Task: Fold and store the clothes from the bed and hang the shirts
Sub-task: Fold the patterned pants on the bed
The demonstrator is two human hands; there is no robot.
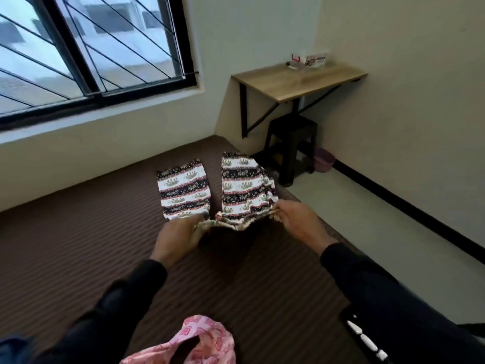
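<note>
Now one patterned pants (217, 190) lying mid-bed (78, 245), two legs spreading toward 12 o'clock. Left hand (178, 236) gripping waistband at 9 o'clock side, fingers curling round it; right hand (301, 219) pinching it at 3 o'clock. One pink garment (199, 342) lying at 6 o'clock. One desk (299, 80), one stool (291, 148) standing at 1 o'clock, nothing blocking pants.
</note>
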